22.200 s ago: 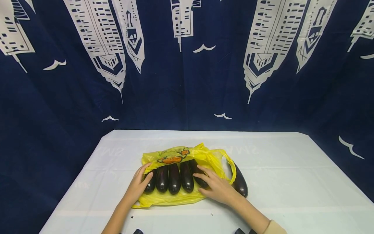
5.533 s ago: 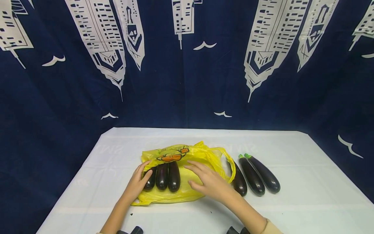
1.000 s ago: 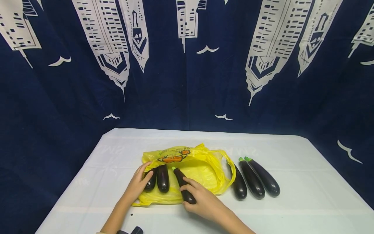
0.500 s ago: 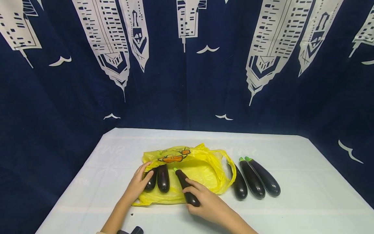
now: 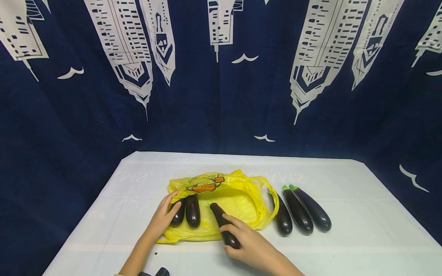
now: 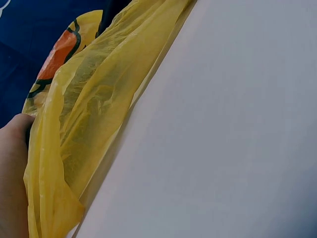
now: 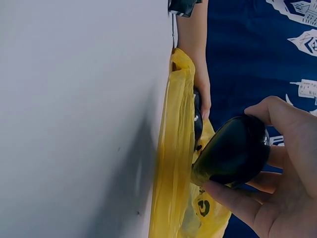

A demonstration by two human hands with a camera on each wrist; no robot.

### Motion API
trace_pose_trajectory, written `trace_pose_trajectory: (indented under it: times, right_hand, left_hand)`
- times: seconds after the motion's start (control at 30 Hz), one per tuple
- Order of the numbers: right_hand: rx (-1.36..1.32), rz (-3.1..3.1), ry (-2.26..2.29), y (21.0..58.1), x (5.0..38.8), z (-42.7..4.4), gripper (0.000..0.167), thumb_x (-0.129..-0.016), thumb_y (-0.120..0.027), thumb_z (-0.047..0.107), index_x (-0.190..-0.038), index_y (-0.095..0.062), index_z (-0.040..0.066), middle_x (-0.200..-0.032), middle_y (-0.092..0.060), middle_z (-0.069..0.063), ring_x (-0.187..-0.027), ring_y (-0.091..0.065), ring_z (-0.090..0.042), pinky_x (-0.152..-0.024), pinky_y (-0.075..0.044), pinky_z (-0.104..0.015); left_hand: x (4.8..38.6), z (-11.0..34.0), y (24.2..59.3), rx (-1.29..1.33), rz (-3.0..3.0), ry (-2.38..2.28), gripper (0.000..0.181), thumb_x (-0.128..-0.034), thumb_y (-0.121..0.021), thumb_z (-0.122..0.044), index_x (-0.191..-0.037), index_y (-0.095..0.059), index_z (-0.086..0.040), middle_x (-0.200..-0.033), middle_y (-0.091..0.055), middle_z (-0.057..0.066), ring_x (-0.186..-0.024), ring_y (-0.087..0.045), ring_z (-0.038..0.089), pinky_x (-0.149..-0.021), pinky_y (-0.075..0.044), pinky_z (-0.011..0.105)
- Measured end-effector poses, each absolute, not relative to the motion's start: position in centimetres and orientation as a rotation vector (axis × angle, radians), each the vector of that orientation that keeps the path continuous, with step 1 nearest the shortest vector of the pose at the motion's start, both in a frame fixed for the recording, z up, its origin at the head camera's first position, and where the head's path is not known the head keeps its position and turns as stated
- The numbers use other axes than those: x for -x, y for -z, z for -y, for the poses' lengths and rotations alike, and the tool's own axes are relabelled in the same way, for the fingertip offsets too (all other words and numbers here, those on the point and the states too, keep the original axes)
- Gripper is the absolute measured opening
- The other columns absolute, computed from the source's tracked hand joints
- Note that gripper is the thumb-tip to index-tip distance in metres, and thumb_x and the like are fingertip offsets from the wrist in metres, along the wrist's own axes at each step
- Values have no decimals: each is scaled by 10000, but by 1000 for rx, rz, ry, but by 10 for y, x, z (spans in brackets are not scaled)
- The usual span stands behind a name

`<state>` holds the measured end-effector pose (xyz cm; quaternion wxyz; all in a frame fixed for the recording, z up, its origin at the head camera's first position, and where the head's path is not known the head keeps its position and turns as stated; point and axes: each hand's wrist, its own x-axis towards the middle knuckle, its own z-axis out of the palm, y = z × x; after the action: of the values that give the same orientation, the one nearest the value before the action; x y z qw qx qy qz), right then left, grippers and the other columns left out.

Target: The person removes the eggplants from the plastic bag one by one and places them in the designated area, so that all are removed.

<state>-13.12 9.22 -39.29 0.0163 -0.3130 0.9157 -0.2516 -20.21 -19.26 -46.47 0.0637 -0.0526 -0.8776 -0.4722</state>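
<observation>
My right hand (image 5: 249, 243) grips a dark purple eggplant (image 5: 218, 215) by its thick end, its green stem pointing away over the bag's mouth. In the right wrist view the fingers and thumb curl round that eggplant (image 7: 235, 148). A yellow plastic bag (image 5: 241, 209) lies on its side with its mouth toward me. Two more eggplants (image 5: 193, 211) rest inside it at the left. My left hand (image 5: 164, 215) holds the bag's left edge by the mouth, thumb near the leftmost eggplant; in the left wrist view yellow plastic (image 6: 99, 109) hides most of the fingers.
Right of the bag, three eggplants lie side by side on the white table (image 5: 362, 214); the nearest one (image 5: 284, 220) is beside the bag's handle loop (image 5: 275, 199). A small dark speck (image 5: 156, 253) lies near the front. Behind hangs a navy printed cloth (image 5: 221, 115).
Since the oldest frame, two eggplants have joined the one right of the bag. Over the last second, my right hand has drawn another eggplant slightly right and toward me. My left hand stays put.
</observation>
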Motion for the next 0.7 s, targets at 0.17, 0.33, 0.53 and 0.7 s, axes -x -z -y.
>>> trace_pose_trajectory:
  times: [0.17,0.33,0.53,0.7]
  right_hand:
    - [965,-2854,776,393,130,-98,297,-831,-612,287,-1122,-570,248,-1417,-402,1,-1190,-512,-260,-785,-510,-386]
    - [957,-2836,749,394,127,-105,293,-836,-606,302,-1122,-572,246,-1416,-402,-3,-1173,-521,-251,-828,-505,-390]
    - [934,-2784,754,396,123,-112,289,-846,-587,320,-1132,-564,280,-1424,-389,15,-1176,-513,-247,-861,-497,-406]
    - [979,-2793,760,400,119,-118,295,-847,-590,315,-1140,-560,301,-1427,-389,15,-1178,-513,-251,-854,-504,-392]
  left_hand:
    - [203,193,464,158,2654,1424,496,-938,-435,-426,-1381,-352,-221,-1472,-275,125,-1350,-231,380,-998,-218,678]
    - [204,193,464,158,2660,1415,491,-940,-436,-417,-1382,-352,-220,-1472,-274,129,-1350,-232,380,-1003,-219,674]
    - [203,193,464,152,2659,1413,494,-937,-437,-423,-1381,-353,-223,-1472,-276,124,-1348,-233,384,-992,-219,684]
    - [202,193,463,140,2669,1424,498,-935,-435,-433,-1384,-345,-237,-1478,-262,119,-1353,-222,384,-987,-218,689]
